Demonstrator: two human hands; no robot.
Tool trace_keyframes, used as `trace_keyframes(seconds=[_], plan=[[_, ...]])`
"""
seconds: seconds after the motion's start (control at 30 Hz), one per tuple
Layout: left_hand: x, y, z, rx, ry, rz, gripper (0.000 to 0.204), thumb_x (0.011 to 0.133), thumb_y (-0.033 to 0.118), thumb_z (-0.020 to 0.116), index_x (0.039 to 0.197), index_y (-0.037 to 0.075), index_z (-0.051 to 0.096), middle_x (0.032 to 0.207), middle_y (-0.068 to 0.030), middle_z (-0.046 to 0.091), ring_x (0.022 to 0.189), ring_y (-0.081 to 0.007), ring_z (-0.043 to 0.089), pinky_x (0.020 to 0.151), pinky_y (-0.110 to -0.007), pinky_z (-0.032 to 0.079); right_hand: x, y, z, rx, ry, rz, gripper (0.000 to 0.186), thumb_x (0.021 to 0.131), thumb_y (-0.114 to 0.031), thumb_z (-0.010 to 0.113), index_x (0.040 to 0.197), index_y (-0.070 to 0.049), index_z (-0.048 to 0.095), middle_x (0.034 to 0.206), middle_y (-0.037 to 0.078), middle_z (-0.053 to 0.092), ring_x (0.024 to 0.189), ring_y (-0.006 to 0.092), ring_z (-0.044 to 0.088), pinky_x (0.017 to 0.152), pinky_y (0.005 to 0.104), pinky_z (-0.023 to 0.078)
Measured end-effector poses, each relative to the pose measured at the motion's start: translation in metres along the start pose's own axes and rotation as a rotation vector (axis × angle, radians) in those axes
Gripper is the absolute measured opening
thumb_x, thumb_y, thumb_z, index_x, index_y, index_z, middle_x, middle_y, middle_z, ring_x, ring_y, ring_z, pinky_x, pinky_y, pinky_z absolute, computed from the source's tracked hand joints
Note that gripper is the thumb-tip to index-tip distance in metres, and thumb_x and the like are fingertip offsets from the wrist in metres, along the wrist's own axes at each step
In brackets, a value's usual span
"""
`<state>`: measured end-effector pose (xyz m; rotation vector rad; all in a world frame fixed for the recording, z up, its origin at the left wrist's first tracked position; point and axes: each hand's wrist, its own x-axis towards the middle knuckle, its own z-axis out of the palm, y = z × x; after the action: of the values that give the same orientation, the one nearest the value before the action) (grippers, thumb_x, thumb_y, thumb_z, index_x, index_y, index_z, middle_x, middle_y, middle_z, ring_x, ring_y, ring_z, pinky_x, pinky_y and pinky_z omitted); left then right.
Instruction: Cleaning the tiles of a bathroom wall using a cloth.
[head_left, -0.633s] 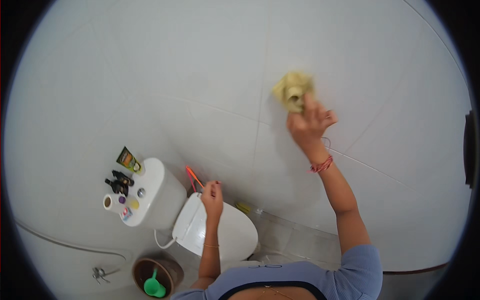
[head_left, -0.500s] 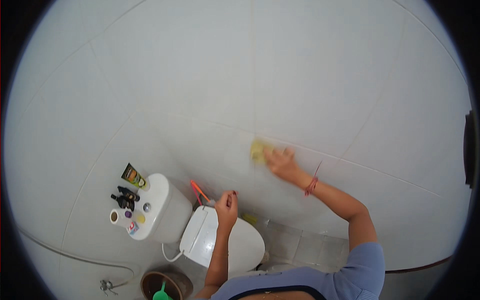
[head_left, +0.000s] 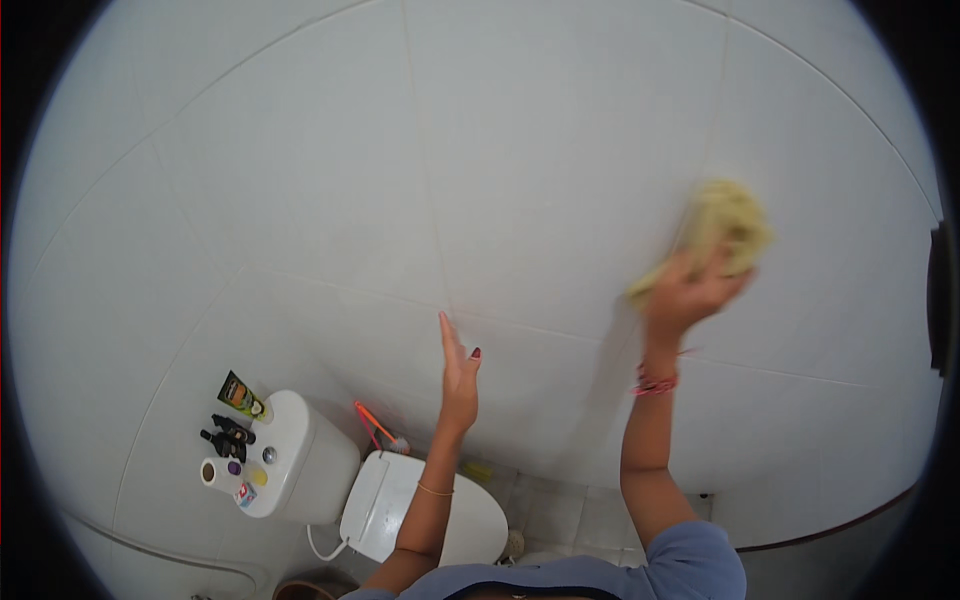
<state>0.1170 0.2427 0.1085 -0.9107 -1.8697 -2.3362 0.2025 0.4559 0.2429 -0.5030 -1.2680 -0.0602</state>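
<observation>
Right hand point(head_left: 690, 295): fingers closed around a bunched yellow cloth point(head_left: 728, 220), blurred, held up at the pale tiled wall point(head_left: 560, 180) (whether every part of the cloth touches the tile, I cannot tell). Left hand point(head_left: 458, 385): holds nothing; fingers straight, thumb apart, upright in front of the wall above the toilet lid point(head_left: 478, 525). Contact with the tile unclear.

Progress, as judged: wiping looks to be under way, not finished, since the cloth is in use over a vertical tile seam on the right. How much wall is covered cannot be read; no edge shows between wiped and unwiped tile, only faint shading and thin seams. What is left is equally unreadable. Bottles point(head_left: 232, 430) and a tube point(head_left: 240, 395) stand on the cistern point(head_left: 325, 455), apart from both hands.
</observation>
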Motion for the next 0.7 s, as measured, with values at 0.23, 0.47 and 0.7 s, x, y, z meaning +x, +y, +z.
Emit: trace_keyframes(seconds=[0.23, 0.47, 0.7], plan=[[0.010, 0.009, 0.011, -0.521, 0.058, -0.225, 0.068, 0.091, 0.032, 0.031, 0.141, 0.017, -0.012, 0.148, -0.0138, 0.000, 0.137, -0.0265, 0.004, 0.108, -0.037, 0.008, -0.195, -0.008, -0.008, 0.484, -0.767, -0.949, 0.011, 0.062, -0.015, 0.061, 0.064, -0.005, 0.061, 0.104, 0.011, 0.056, 0.076, 0.0224, 0.049, 0.063, 0.0389, 0.038], [0.016, -0.007, -0.004, -0.409, -0.024, -0.176, 0.069, 0.091, 0.030, 0.033, 0.141, 0.022, -0.014, 0.147, -0.0179, 0.003, 0.137, -0.0268, 0.004, 0.107, -0.035, 0.001, -0.039, -0.022, 0.011, -0.014, -0.273, -0.479, 0.052, 0.065, -0.010, 0.065, 0.117, -0.008, 0.057, 0.104, 0.020, 0.046, 0.093, 0.0292, 0.043, 0.077, 0.0401, 0.032], [0.017, -0.012, 0.042, -0.256, 0.154, -0.118, 0.072, 0.090, 0.008, 0.033, 0.137, 0.013, -0.021, 0.146, -0.0159, -0.004, 0.136, -0.0244, 0.000, 0.108, -0.038, 0.005, 0.075, -0.069, 0.041, -0.067, 0.068, -0.173, 0.056, 0.065, -0.012, 0.062, 0.121, -0.008, 0.054, 0.104, 0.013, 0.047, 0.095, 0.0279, 0.044, 0.077, 0.0415, 0.034]])
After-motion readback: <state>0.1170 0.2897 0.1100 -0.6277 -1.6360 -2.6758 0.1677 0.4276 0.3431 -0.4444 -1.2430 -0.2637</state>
